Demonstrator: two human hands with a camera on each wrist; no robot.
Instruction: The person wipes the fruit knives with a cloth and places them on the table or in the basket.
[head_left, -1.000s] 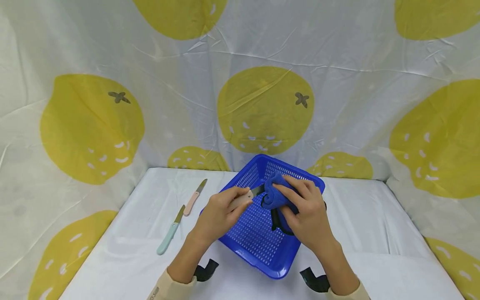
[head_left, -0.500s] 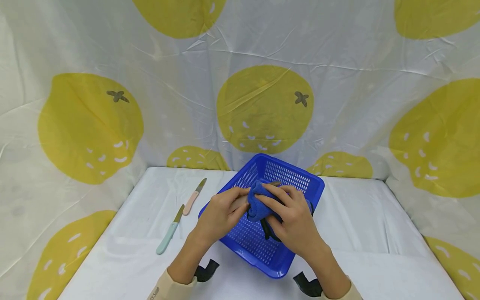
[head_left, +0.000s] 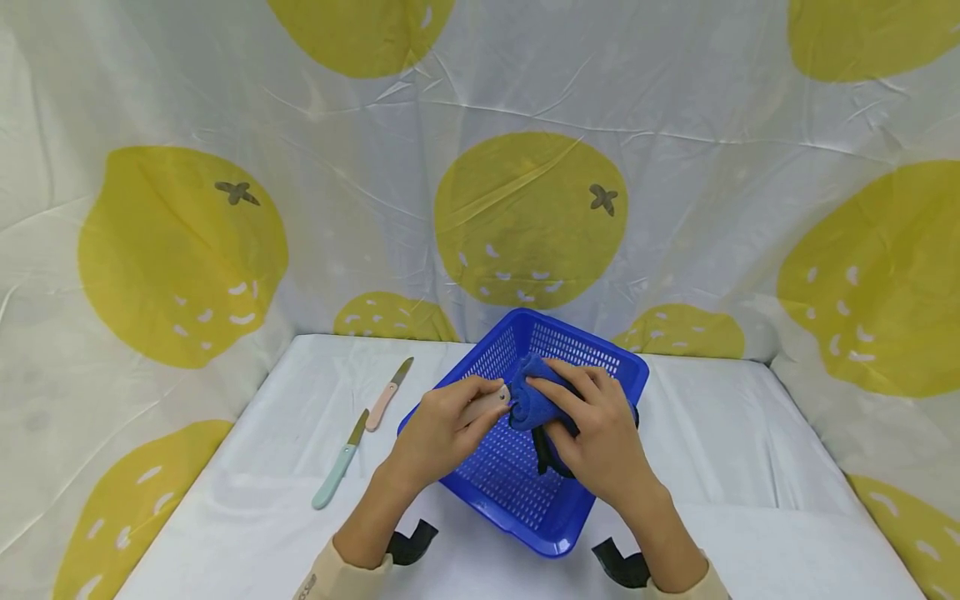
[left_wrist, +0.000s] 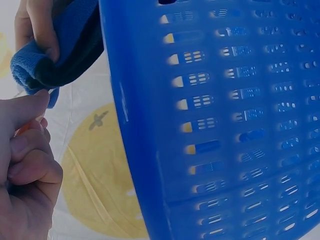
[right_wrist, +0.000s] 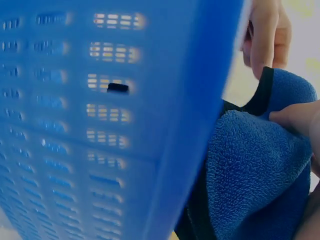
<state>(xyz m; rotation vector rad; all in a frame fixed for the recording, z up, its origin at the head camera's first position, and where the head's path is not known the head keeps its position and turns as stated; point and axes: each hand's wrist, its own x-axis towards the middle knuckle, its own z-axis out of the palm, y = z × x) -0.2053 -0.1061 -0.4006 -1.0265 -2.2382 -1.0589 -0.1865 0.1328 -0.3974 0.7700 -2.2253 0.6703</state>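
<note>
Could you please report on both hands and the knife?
Left hand: gripping knife handle. Right hand: holding cloth over basket. Blade hidden; no obstruction seen.

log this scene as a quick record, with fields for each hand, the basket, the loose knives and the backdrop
left hand: pinches a pale handle
right hand: grips a bunched blue cloth with black edging
handle's far end: meets the cloth; what lies beyond is mostly hidden
basket: blue, perforated, below the hands
loose knives: pink-handled knife and mint-handled knife, left of the basket
surface: white-covered table
backdrop: pale fabric, large yellow fruit prints
</note>
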